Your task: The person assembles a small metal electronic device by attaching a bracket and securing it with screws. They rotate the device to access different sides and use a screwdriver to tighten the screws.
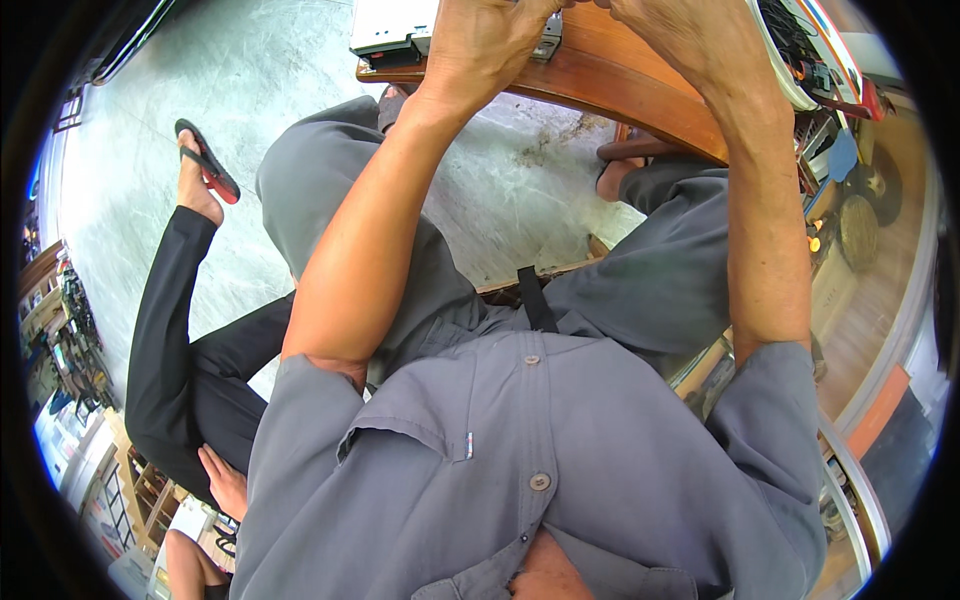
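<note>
- Bench (615, 60): varnished wood, glossy, smooth along its front edge.
- Boxy unit (392, 22), bench's left front corner: smooth metal casing; the dark lower part (400, 54) reads to me as plastic.
- My shirt (420, 520): matt cloth, soft creases; buttons (540, 482) look like plastic, slight shine.
- My trousers (315, 185): matt cloth, smooth over the knee.
- Floor (290, 75): smooth, some sheen; stained patch (555, 145) below bench's front edge looks rougher.

forearms (362, 215) extended forward | left hand (488, 38) near right hand (682, 32)
</note>
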The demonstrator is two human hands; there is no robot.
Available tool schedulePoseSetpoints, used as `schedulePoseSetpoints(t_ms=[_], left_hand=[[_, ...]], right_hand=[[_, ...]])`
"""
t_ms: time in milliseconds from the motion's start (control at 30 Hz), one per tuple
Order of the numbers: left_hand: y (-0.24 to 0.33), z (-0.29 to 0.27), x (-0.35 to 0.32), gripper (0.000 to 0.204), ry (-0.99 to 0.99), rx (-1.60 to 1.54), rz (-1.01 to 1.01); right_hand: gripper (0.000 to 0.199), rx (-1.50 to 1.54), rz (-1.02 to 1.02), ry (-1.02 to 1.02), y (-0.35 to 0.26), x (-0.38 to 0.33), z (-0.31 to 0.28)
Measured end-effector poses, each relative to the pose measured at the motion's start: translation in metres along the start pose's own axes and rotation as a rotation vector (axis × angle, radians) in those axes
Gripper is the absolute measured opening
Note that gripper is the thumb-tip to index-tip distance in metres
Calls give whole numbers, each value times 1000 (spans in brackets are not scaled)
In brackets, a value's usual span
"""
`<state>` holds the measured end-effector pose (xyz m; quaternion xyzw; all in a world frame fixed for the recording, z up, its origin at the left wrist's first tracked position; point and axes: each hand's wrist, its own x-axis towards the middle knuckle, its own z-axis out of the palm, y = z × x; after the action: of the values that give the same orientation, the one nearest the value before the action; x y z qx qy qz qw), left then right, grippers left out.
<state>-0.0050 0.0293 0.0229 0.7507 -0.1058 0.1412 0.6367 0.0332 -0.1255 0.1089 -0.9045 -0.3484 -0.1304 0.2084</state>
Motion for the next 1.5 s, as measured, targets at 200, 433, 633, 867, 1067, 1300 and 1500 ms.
schedulePoseSetpoints(t_ms=[200, 433, 633, 867, 1067, 1300, 1500], left_hand=[[-3, 0, 5, 19, -59, -27, 14], [-12, -5, 4, 21, -127, 1, 25], [-16, -9, 4, 29, -132, -126, -1], [-18, -16, 2, 31, -135, -98, 1], [-25, -6, 8, 22, -162, -146, 11], [-29, -14, 9, 21, -167, -6, 119], [-20, -17, 8, 22, -212, 62, 111]], right_hand=[[20, 229, -164, -24, 17, 2, -11], [16, 52, -152, -319, 6, 13, -35], [17, -105, -306, -258, 9, 20, -26], [27, -308, -372, -254, 6, 29, -19], [31, -355, -295, -246, 7, 30, -24], [25, -239, -336, -417, 7, 32, -38], [21, -265, -304, -514, -2, 34, -40]])
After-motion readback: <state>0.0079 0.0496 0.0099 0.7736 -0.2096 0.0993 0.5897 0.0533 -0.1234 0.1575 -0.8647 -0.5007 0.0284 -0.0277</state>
